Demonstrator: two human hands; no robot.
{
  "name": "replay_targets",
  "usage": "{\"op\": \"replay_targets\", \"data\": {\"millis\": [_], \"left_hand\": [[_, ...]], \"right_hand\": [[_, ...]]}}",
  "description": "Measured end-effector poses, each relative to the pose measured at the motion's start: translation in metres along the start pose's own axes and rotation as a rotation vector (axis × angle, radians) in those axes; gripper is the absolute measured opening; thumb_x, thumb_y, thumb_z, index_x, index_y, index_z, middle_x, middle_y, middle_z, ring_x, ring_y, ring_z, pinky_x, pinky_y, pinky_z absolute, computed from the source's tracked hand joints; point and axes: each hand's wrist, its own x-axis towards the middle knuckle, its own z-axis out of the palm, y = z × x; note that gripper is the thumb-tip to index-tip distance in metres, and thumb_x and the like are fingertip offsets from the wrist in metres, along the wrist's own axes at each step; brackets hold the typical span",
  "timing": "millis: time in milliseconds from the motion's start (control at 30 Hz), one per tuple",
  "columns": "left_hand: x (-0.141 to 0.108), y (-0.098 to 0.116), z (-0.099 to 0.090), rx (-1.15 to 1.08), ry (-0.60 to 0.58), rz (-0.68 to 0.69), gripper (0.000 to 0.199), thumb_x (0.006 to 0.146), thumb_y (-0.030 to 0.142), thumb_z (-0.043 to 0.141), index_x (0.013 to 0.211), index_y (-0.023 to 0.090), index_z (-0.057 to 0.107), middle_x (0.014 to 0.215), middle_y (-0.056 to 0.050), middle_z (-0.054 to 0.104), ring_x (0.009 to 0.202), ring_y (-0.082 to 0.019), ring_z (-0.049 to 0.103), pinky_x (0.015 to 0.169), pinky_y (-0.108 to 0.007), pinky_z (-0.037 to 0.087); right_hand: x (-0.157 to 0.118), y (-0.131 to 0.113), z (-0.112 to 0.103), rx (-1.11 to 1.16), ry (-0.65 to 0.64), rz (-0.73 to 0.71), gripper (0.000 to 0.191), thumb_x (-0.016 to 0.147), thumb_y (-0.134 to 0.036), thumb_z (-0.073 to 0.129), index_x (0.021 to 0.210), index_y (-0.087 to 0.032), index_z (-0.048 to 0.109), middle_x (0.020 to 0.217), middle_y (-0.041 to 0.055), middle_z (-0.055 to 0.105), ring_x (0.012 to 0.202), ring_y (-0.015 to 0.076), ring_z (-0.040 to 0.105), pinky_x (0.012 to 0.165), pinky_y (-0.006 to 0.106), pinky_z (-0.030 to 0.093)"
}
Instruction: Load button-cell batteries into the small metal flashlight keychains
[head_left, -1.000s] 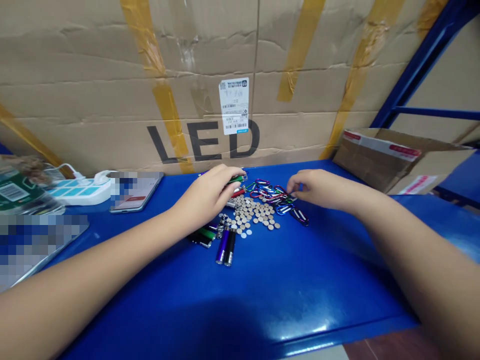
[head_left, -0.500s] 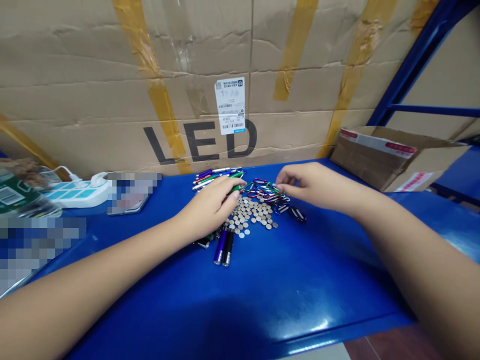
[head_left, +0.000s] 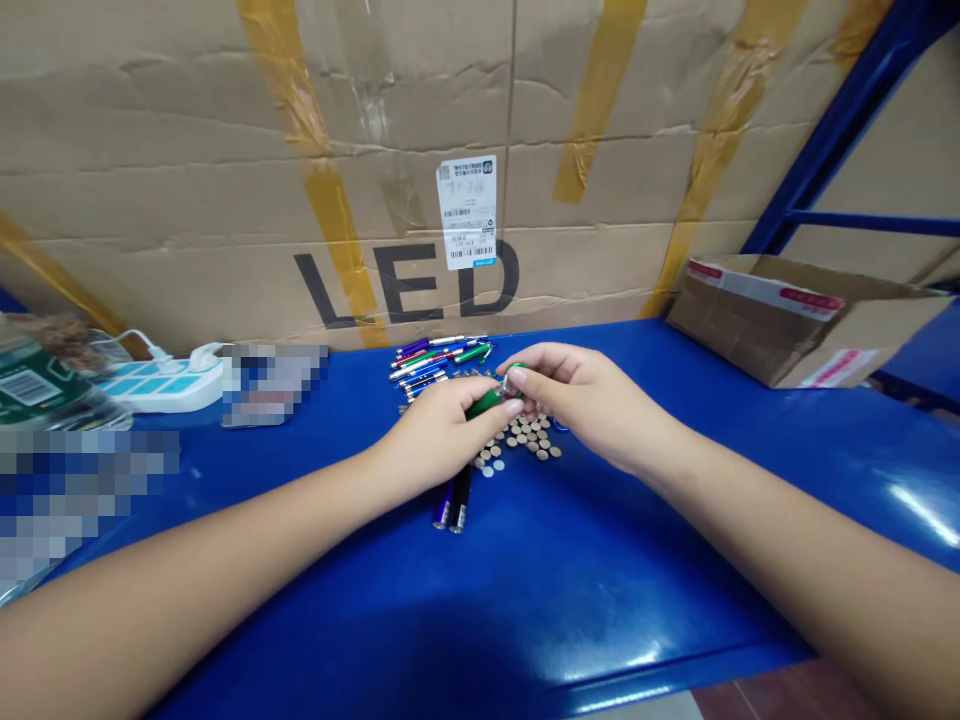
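Note:
My left hand (head_left: pixel 431 428) is closed around a small green flashlight (head_left: pixel 484 404), whose metal end points toward the right hand. My right hand (head_left: pixel 596 398) pinches a green carabiner (head_left: pixel 517 369) against that end; whether the two are linked is hidden by the fingers. Under both hands lie several small round metal discs (head_left: pixel 541 440), like button cells. A purple flashlight (head_left: pixel 444 510) and a black flashlight (head_left: pixel 460 508) lie side by side below the left hand. Behind it is a pile of coloured metal tubes (head_left: pixel 424 365). The right hand covers most of the carabiner pile.
Everything lies on a blue table (head_left: pixel 525 610). A large cardboard box (head_left: pixel 600 250) marked LED stands at the back. To the right is an open carton (head_left: pixel 757 325) beside a blue metal frame (head_left: pixel 821 125). A white power strip (head_left: pixel 176 388) sits at the left.
My right hand has moved left from the carabiner pile and brought a green carabiner to the flashlight in my left hand. The left hand keeps its hold.

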Motion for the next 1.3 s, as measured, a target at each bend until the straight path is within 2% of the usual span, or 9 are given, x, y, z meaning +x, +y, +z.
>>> {"op": "replay_targets", "data": {"millis": [200,400,500,600,667,767,967,1200,1300], "left_hand": [[0.003,-0.005,-0.008,0.084,0.074,-0.025,0.036,0.087,0.052,0.052,0.085,0.018,0.065,0.079,0.002,0.063,0.075,-0.014,0.055,0.067,-0.023,0.04],[0.005,-0.004,-0.011,0.093,-0.085,-0.051,0.031,0.087,0.044,0.053,0.083,0.016,0.067,0.079,0.001,0.065,0.073,-0.013,0.055,0.065,-0.023,0.039],[0.004,-0.002,-0.012,0.148,-0.13,-0.025,0.031,0.084,0.044,0.057,0.078,0.015,0.066,0.072,0.002,0.063,0.069,-0.013,0.054,0.062,-0.023,0.037],[0.005,-0.006,-0.011,0.089,-0.035,-0.045,0.032,0.088,0.043,0.05,0.08,0.015,0.063,0.077,0.0,0.064,0.073,-0.014,0.056,0.065,-0.024,0.04],[0.006,-0.009,-0.009,0.055,0.018,-0.072,0.035,0.09,0.046,0.045,0.086,0.015,0.062,0.084,-0.002,0.065,0.077,-0.015,0.057,0.068,-0.026,0.042],[0.006,-0.011,-0.007,0.178,0.005,-0.039,0.036,0.091,0.046,0.043,0.086,0.016,0.062,0.084,-0.002,0.065,0.076,-0.017,0.057,0.068,-0.028,0.043],[0.01,-0.015,-0.019,0.533,-0.089,0.112,0.02,0.086,0.024,0.053,0.1,0.018,0.065,0.098,-0.004,0.07,0.091,-0.022,0.062,0.081,-0.032,0.045],[0.025,-0.033,-0.029,0.573,-0.163,0.105,0.03,0.086,0.017,0.05,0.112,0.02,0.065,0.115,-0.004,0.068,0.107,-0.022,0.061,0.093,-0.035,0.044],[0.027,-0.034,-0.029,0.59,-0.165,0.11,0.029,0.086,0.017,0.051,0.111,0.02,0.066,0.112,-0.005,0.069,0.105,-0.022,0.062,0.092,-0.036,0.045]], "right_hand": [[-0.001,0.003,-0.007,-0.336,-0.08,-0.119,0.018,0.085,-0.03,0.057,0.097,-0.018,0.06,0.075,0.0009,0.062,0.066,0.0134,0.056,0.059,0.026,0.042],[-0.004,0.003,0.0,-0.536,-0.237,-0.2,0.04,0.083,-0.015,0.055,0.12,-0.015,0.04,0.073,-0.0022,0.057,0.067,0.0134,0.056,0.061,0.025,0.041],[-0.005,0.004,0.002,-0.583,-0.255,-0.203,0.037,0.085,-0.018,0.054,0.12,-0.015,0.042,0.082,0.0019,0.061,0.072,0.0149,0.058,0.063,0.026,0.042],[-0.003,0.007,0.002,-0.711,-0.192,-0.255,0.033,0.083,-0.023,0.06,0.113,-0.015,0.048,0.094,0.0074,0.063,0.081,0.0179,0.058,0.068,0.028,0.042],[-0.001,0.008,0.002,-0.821,-0.171,-0.283,0.012,0.088,-0.024,0.053,0.097,-0.016,0.055,0.091,0.0086,0.063,0.078,0.018,0.057,0.067,0.028,0.04],[0.003,0.009,0.002,-0.901,-0.211,-0.252,0.023,0.094,-0.019,0.04,0.076,-0.016,0.054,0.077,0.0066,0.063,0.068,0.0159,0.054,0.063,0.027,0.037],[0.003,0.01,-0.007,-0.835,-0.161,-0.198,0.016,0.09,-0.021,0.047,0.096,-0.017,0.061,0.089,0.0052,0.067,0.077,0.0162,0.058,0.066,0.026,0.04],[0.011,0.021,-0.006,-1.024,-0.214,-0.257,0.017,0.087,-0.025,0.056,0.097,-0.017,0.066,0.098,0.01,0.062,0.093,0.0218,0.056,0.077,0.032,0.042],[0.017,0.026,0.001,-1.153,-0.263,-0.19,0.016,0.087,-0.024,0.057,0.094,-0.017,0.069,0.098,0.0114,0.062,0.094,0.0238,0.055,0.078,0.034,0.042]]}}
